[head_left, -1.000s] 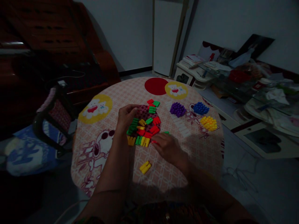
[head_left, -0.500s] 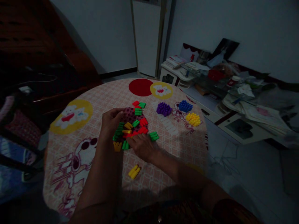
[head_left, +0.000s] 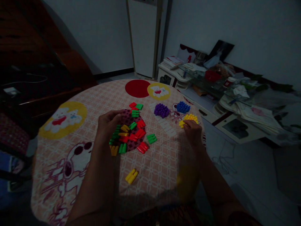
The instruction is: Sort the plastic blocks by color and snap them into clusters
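Observation:
My left hand (head_left: 107,125) rests at the left edge of a loose pile of toy building blocks, thumb and fingers stretched forward and slightly apart, holding nothing that I can see. The pile has green blocks (head_left: 122,148), red blocks (head_left: 140,134) and orange-yellow blocks (head_left: 114,150), each with finger-like prongs. My right hand (head_left: 194,132) is at the table's right side, its fingers pinched on a yellow block (head_left: 181,124). That block is right beside a cluster of joined yellow blocks (head_left: 191,117); whether they touch I cannot tell.
A purple block cluster (head_left: 161,110) and a blue block cluster (head_left: 183,107) stand farther back on the patterned tablecloth (head_left: 155,169). One yellow block (head_left: 131,176) lies near the front. A cluttered low cabinet (head_left: 211,114) runs along the right wall.
My right hand has moved from the pile to the yellow cluster at the right, with a yellow block. A red block now shows at the pile's front right. My left hand stays by the pile.

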### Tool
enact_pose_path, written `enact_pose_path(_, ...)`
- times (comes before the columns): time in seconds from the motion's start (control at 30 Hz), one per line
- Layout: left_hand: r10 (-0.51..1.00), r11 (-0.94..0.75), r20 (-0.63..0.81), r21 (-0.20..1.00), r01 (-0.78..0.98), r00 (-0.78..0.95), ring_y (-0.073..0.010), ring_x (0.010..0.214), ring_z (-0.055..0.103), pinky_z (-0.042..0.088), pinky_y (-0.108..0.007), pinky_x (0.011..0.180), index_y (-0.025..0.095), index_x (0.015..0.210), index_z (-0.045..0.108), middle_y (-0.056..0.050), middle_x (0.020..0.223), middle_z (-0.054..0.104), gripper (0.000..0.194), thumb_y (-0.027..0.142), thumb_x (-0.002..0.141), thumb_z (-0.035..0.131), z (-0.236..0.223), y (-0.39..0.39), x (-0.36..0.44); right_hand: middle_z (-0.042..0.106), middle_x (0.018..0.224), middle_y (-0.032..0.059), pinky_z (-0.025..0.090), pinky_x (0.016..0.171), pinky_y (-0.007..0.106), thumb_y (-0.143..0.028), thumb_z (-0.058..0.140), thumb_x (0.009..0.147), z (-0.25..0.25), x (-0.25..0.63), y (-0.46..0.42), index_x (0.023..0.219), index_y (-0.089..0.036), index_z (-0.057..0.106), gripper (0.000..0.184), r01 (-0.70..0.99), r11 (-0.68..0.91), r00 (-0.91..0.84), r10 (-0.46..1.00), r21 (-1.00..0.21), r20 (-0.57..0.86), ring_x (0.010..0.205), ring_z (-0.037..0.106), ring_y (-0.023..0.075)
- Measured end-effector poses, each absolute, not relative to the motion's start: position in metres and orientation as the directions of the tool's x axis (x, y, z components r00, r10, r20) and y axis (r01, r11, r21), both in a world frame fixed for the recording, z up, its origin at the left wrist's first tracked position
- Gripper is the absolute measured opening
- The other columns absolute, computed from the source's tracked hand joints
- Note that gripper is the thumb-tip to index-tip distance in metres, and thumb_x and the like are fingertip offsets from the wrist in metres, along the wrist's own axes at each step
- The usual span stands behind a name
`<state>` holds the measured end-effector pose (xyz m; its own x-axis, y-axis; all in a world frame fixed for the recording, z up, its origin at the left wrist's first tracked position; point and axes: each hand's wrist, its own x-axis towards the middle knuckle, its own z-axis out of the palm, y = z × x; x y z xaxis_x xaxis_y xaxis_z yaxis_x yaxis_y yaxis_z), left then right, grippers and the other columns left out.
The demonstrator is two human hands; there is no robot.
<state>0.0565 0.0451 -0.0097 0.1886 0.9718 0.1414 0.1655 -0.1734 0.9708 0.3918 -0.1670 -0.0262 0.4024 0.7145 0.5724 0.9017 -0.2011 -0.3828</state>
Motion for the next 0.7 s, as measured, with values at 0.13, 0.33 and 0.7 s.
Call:
enact_pose_path(0.13, 0.971, -0.168, 0.136, 0.973, 0.159, 0.194, -0.0206, 0.079, 0.072, 0.061, -0.031, 0.073, 0.015, 0.102, 0.078, -0.008, 0.092, 0.078, 0.037, 0.036, 0.074, 0.069, -0.007, 0.042, 0.06, 0.072, 0.089, 0.0115, 0.051, 0.083, 0.036, -0.02, 0.05, 0.087, -0.035, 0.424, -0.178, 0.089, -0.017, 0.075, 0.025, 0.926, -0.259, 0.374, 0.731, -0.275, 0.57, 0.086, 0.064, 0.0241)
enact_pose_path(0.33, 0.977, -0.134, 0.105, 0.98, 0.147, 0.188, -0.0223, 0.082, 0.073, 0.063, -0.034, 0.077, 0.014, 0.104, 0.077, -0.008, 0.093, 0.078, 0.036, 0.034, 0.075, 0.068, -0.004, 0.038, 0.061, 0.07, 0.087, 0.0102, 0.048, 0.081, 0.033, -0.019, 0.048, 0.092, -0.047, 0.436, -0.177, 0.087, -0.018, 0.074, 0.027, 0.958, -0.245, 0.285, 0.792, -0.146, 0.539, 0.085, 0.061, 0.0224)
enact_pose_path(0.7, 0.974, -0.161, 0.137, 0.979, 0.128, 0.18, -0.0189, 0.078, 0.072, 0.06, -0.029, 0.075, 0.014, 0.1, 0.078, -0.007, 0.092, 0.078, 0.035, 0.036, 0.075, 0.068, 0.0, 0.039, 0.056, 0.07, 0.086, 0.01, 0.046, 0.075, 0.031, -0.025, 0.049, 0.095, -0.036, 0.407, -0.173, 0.089, -0.018, 0.073, 0.026, 0.952, -0.264, 0.299, 0.687, -0.155, 0.662, 0.083, 0.06, 0.0223)
